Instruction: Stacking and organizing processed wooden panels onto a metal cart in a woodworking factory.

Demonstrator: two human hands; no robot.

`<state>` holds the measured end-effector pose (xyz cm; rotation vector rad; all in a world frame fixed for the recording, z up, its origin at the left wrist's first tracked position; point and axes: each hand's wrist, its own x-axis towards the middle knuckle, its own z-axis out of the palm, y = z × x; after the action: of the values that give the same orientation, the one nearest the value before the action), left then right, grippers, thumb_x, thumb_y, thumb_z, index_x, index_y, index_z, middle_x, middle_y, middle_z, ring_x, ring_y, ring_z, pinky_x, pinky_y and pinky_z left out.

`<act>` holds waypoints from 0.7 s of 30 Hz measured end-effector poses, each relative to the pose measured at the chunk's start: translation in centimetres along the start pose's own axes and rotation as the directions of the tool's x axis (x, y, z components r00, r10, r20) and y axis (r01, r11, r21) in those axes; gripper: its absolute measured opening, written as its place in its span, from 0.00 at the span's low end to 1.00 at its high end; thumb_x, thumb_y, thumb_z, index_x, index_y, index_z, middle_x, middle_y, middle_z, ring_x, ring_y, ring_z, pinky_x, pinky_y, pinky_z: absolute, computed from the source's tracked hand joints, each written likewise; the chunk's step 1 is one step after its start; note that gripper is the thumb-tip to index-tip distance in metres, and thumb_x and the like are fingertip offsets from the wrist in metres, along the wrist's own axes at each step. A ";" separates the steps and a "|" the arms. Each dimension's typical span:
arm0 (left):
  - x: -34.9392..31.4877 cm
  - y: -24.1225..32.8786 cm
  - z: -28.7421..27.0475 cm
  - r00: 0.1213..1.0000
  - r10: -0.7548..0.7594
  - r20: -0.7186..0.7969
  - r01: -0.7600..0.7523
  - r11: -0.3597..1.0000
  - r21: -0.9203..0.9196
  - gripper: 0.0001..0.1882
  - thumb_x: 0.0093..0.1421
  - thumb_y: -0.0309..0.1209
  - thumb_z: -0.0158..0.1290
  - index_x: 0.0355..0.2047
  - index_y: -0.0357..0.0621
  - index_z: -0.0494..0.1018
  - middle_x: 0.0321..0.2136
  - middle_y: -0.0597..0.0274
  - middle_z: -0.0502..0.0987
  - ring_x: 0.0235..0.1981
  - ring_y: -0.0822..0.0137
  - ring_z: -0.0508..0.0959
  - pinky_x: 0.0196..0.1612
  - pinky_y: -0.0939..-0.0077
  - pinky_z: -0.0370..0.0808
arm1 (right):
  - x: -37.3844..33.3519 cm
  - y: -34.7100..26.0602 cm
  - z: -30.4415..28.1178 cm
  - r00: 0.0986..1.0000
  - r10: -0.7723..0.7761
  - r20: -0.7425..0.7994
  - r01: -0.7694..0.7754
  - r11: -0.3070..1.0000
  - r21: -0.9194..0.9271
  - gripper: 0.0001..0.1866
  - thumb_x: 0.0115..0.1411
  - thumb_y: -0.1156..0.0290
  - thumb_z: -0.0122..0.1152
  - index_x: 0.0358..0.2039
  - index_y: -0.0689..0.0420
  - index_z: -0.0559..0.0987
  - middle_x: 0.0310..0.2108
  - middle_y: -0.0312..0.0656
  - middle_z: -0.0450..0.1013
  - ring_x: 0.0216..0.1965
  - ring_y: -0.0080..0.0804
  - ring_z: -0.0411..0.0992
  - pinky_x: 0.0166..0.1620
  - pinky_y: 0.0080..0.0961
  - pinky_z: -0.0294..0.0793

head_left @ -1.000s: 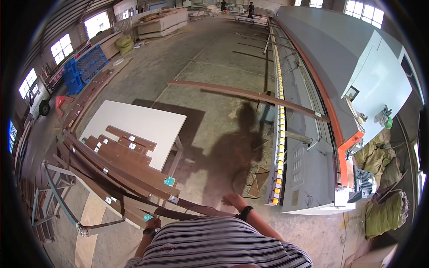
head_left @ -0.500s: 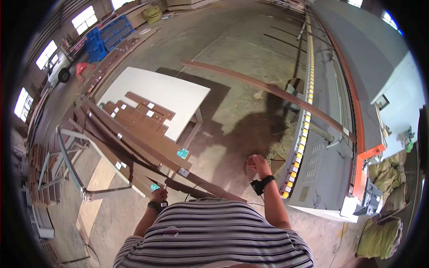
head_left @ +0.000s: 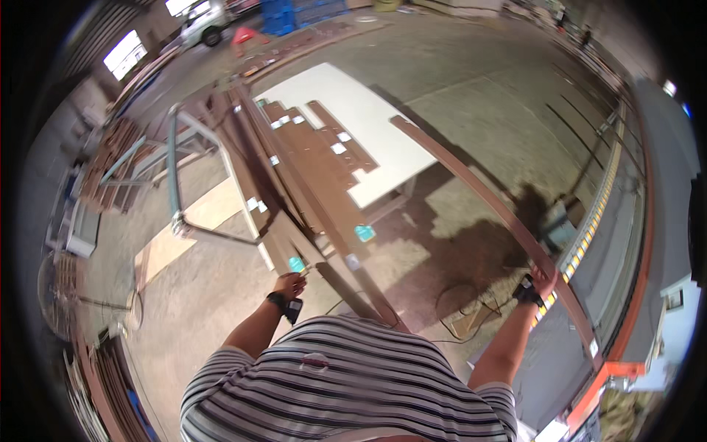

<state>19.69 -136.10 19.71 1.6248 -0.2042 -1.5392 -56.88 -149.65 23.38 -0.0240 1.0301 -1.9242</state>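
My right hand (head_left: 543,281) is at the near edge of a long brown board (head_left: 486,190), with fingers against it, seemingly gripping it. That board slants from beside the white table to the grey machine. Curled closed, my left hand (head_left: 292,284) sits just below a teal tag (head_left: 296,264) on the end of a brown plank. Something thin may stick out of its fingers, too small to make out. Brown planks (head_left: 313,177) of stepped lengths, with white labels, lie on a white tabletop (head_left: 401,151). Another teal tag (head_left: 364,233) is on a plank end.
On the right runs a long grey machine (head_left: 549,368) with a yellow-and-white roller strip (head_left: 600,210) and an orange rail. A metal frame (head_left: 174,169) stands at left by stacked brown boards (head_left: 121,158). Cables (head_left: 471,328) lie on the floor between my hands.
The view has swung to the right. My right hand has moved outward to the long brown board from open space beside the machine. My left hand stays near the teal-tagged plank end.
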 end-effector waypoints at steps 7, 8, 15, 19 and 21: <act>-0.4 3.4 6.8 0.970 0.089 0.226 -0.123 0.982 0.144 0.14 0.59 0.37 0.46 0.42 0.44 0.67 0.35 0.60 0.74 0.37 0.67 0.75 0.38 0.74 0.71 | -3.5 3.4 -4.4 0.978 -0.008 0.211 -0.012 0.996 0.093 0.14 0.54 0.60 0.57 0.32 0.58 0.74 0.27 0.39 0.72 0.30 0.29 0.71 0.37 0.27 0.76; -0.4 4.0 8.3 0.933 0.120 0.340 -0.192 0.964 0.186 0.16 0.59 0.38 0.46 0.43 0.43 0.67 0.36 0.60 0.74 0.38 0.66 0.75 0.40 0.73 0.71 | -6.1 4.8 -4.3 0.999 -0.020 0.038 0.019 1.000 0.016 0.14 0.53 0.62 0.57 0.35 0.58 0.74 0.26 0.39 0.72 0.31 0.28 0.71 0.34 0.25 0.76; -0.9 5.7 22.2 0.774 -0.097 0.625 0.065 0.995 0.073 0.42 0.53 0.53 0.50 0.57 0.37 0.49 0.56 0.41 0.55 0.57 0.54 0.60 0.55 0.60 0.62 | -28.5 11.9 7.1 0.958 0.124 0.258 -0.139 0.989 0.044 0.22 0.50 0.70 0.57 0.48 0.54 0.70 0.41 0.42 0.71 0.40 0.34 0.71 0.38 0.30 0.76; -0.4 3.1 27.3 0.866 0.196 0.461 -0.017 0.932 -0.362 0.27 0.52 0.47 0.55 0.45 0.43 0.64 0.42 0.56 0.70 0.45 0.63 0.70 0.48 0.59 0.67 | -33.2 11.1 10.7 0.939 0.023 0.342 -0.056 0.995 0.085 0.22 0.51 0.69 0.53 0.49 0.57 0.68 0.46 0.45 0.69 0.48 0.38 0.67 0.49 0.32 0.68; -0.1 4.1 27.5 0.877 0.200 0.438 -0.030 0.931 -0.364 0.22 0.54 0.44 0.54 0.41 0.42 0.65 0.37 0.60 0.72 0.39 0.66 0.71 0.44 0.65 0.69 | -33.5 7.7 10.3 0.918 -0.197 0.343 0.163 0.979 0.124 0.21 0.52 0.66 0.51 0.46 0.60 0.68 0.46 0.47 0.68 0.49 0.39 0.66 0.53 0.34 0.63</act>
<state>-2.69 -151.27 26.26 0.9282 -0.2681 -1.7407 -27.97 -133.55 37.40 -0.4126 0.7145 -2.0360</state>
